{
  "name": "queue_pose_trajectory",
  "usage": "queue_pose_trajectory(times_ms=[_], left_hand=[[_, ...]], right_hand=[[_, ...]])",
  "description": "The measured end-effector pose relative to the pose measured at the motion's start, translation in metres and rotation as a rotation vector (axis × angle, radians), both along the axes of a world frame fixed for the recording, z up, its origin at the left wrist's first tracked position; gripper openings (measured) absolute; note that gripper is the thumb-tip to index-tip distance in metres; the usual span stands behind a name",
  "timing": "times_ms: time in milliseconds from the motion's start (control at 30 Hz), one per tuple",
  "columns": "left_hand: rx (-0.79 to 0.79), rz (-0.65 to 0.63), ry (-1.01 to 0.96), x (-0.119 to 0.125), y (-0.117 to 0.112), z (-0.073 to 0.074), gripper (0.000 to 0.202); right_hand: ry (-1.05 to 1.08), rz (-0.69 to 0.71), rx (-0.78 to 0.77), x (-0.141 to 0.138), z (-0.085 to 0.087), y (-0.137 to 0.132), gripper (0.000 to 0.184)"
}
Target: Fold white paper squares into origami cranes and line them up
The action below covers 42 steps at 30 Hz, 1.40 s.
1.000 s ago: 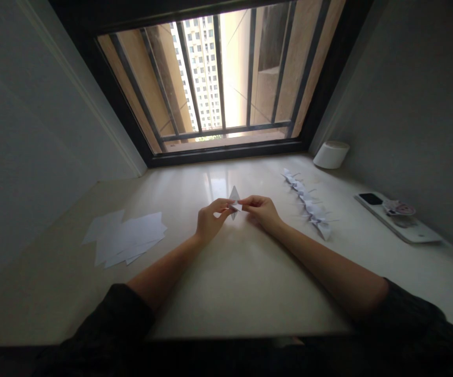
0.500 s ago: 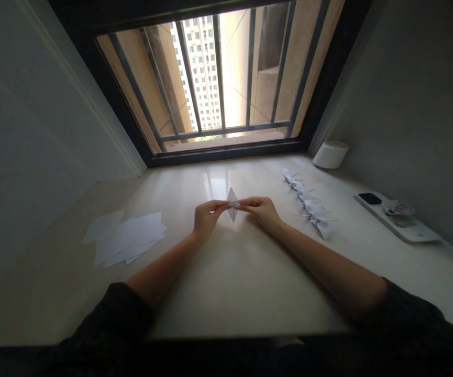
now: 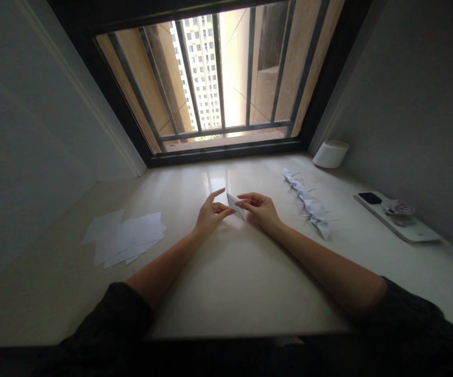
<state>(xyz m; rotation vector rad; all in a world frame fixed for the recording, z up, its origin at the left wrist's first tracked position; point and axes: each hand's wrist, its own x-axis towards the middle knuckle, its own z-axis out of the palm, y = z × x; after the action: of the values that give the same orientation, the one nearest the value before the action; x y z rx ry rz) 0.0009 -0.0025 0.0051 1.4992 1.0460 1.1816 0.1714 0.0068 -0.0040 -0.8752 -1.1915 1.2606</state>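
A small piece of folded white paper [image 3: 231, 201], narrow and pointed at both ends, is held above the counter in the middle of the view. My right hand [image 3: 264, 210] pinches it from the right between thumb and fingers. On the other side, my left hand [image 3: 208, 213] has its index finger lifted away and its thumb tip at the paper's lower left edge; its fingers are apart. To the right stands a row of several folded paper cranes [image 3: 307, 201]. Flat white paper sheets [image 3: 132, 235] lie in a loose, overlapping pile to the left.
A phone [image 3: 402, 220] with a round grip on its back lies at the right by the wall. Farther back, a white cylindrical object [image 3: 330, 154] stands in the corner. A barred window [image 3: 226, 149] rises behind the pale counter [image 3: 242, 293].
The folded paper has turned from upright to slanted, its lower point swinging right. My left hand has loosened its pinch and spread its index finger; my right hand keeps hold.
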Motion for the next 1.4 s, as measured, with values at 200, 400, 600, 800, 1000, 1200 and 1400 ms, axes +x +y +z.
queue_pose_trajectory(times_ms=[200, 400, 600, 800, 1000, 1200, 1400], left_hand=[[-0.079, -0.037, -0.046, 0.0, 0.007, -0.005, 0.046], [-0.076, -0.039, -0.032, 0.0, 0.009, -0.009, 0.039], [-0.097, -0.028, -0.032, -0.001, 0.01, -0.009, 0.036], [-0.072, -0.033, -0.051, 0.0, 0.008, -0.006, 0.034], [0.037, 0.059, 0.048, -0.002, 0.007, -0.004, 0.03], [0.03, 0.059, 0.054, -0.002, 0.006, -0.004, 0.032], [0.006, 0.063, 0.017, 0.0, 0.005, 0.001, 0.028]], right_hand=[[-0.242, -0.096, 0.118, 0.003, -0.002, 0.001, 0.027], [-0.419, -0.132, 0.365, 0.004, 0.002, -0.006, 0.023], [-0.412, -0.101, 0.381, 0.004, 0.006, -0.008, 0.023], [-0.418, -0.099, 0.322, 0.003, 0.006, -0.008, 0.03], [-0.44, -0.113, 0.212, 0.002, 0.0, -0.004, 0.033], [-0.464, -0.099, 0.188, 0.0, -0.002, -0.004, 0.035], [-0.434, -0.049, 0.214, -0.001, 0.001, -0.006, 0.035]])
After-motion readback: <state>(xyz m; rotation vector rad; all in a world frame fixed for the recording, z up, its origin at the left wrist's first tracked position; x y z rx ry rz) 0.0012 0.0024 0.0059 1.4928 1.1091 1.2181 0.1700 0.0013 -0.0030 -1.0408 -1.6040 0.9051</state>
